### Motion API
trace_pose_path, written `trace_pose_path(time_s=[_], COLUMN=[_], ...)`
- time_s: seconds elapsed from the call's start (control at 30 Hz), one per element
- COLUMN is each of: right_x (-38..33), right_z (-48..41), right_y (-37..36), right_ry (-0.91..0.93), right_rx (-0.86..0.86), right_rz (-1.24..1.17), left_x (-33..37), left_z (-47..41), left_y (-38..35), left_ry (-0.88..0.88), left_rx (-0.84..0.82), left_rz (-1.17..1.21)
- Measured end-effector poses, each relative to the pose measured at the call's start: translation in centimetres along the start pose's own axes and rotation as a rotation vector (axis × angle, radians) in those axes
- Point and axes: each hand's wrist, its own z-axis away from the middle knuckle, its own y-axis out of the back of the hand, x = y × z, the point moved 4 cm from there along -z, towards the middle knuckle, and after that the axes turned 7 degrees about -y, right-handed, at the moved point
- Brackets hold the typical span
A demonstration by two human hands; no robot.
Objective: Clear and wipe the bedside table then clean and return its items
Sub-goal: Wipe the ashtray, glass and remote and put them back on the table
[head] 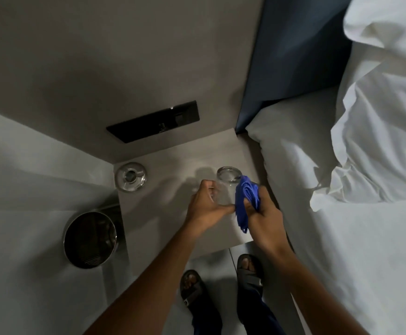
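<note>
A clear drinking glass [226, 187] is held above the grey bedside table [168, 213], with my left hand [208, 206] wrapped around its lower part. My right hand [263, 213] grips a bunched blue cloth [245, 201] that presses against the right side of the glass. A round glass ashtray [130, 177] sits at the table's far left corner, apart from both hands.
A black switch panel [153, 124] is set in the wall behind the table. A round metal bin [91, 239] stands on the floor to the left. The bed with white pillows and duvet [354, 189] borders the table on the right. My sandalled feet [221, 284] are below.
</note>
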Motion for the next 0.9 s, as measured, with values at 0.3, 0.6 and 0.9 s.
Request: trace_pose_path(time_s=[0.3,0.6,0.9], right_x=[5.0,9.1,8.0], right_z=[-2.8,-1.8,-0.9], right_y=[4.2,6.1,5.4], right_ry=[-0.029,-0.082,-0.117], right_rx=[0.090,0.133,0.169], right_rz=[0.017,-0.221,-0.277], left_x=[-1.1,-3.3,-0.6], left_z=[-12.2,-19.8,-10.8], left_y=[-1.3,-2.0,-1.9], left_ry=[-0.117,-0.092,-0.226], left_rx=[0.313,0.305,0.368], left_rz=[0.032,0.033,0.042])
